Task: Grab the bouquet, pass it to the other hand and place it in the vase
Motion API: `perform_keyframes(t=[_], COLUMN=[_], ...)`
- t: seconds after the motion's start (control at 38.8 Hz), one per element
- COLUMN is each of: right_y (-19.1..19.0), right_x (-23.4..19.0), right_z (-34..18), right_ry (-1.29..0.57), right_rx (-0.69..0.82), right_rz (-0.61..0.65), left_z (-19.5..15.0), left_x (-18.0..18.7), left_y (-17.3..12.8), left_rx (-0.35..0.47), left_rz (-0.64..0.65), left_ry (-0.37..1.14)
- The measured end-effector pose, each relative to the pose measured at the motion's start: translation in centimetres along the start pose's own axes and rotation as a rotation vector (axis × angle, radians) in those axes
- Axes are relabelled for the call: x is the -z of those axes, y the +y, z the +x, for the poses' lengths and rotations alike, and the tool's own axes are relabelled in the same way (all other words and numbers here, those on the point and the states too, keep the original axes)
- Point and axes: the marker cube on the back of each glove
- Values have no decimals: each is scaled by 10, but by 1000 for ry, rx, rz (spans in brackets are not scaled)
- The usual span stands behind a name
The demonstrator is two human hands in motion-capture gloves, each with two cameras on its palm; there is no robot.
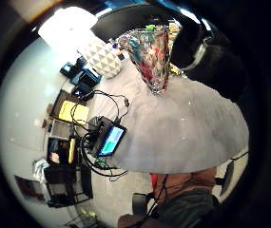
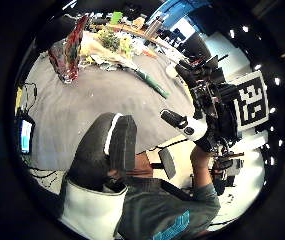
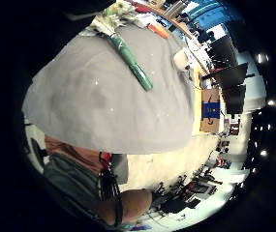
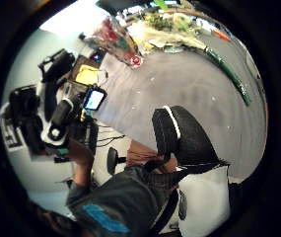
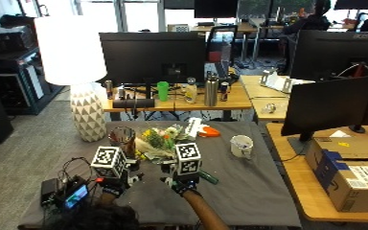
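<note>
Nearest the outside camera, both gloved hands hang over the near middle of the grey table (image 5: 247, 201), the left hand (image 5: 115, 188) just left of the right hand (image 5: 183, 184). Whether either hand's fingers are spread or curled cannot be told; marker blocks hide them, and the palm views show neither hand holding anything.

Just beyond the hands lies the bouquet (image 5: 160, 141), on its side on the cloth, yellow, white and orange blooms toward the far left and its green wrapped stem (image 5: 207, 178) running toward the near right, past the right hand. From the right palm the same green stem (image 3: 130, 62) lies slanted across the grey cloth.

At the bouquet's left stands the vase (image 5: 122, 140), upright, a dark multicoloured glass flaring toward the rim, nothing visible in it. From the left palm its mottled red and blue wall (image 1: 149, 57) tapers to a narrow foot on the cloth.

Farther right stands a white mug (image 5: 241, 145), its contents not visible. A small lit screen (image 5: 75, 195) sits at the table's near left corner.
</note>
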Motion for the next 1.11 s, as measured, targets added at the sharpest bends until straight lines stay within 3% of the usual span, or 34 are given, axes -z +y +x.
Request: perform_keyframes(t=[0.52,1.11], right_y=[-7,-49], right_x=[-10,-53], right_z=[17,164], right_ry=[24,-23], right_rx=[-7,-240], right_rz=[8,61], left_z=[-1,-20], left_x=[0,-11], left_y=[-2,-2], left_rx=[-4,32], left_rz=[7,137], left_ry=[12,108])
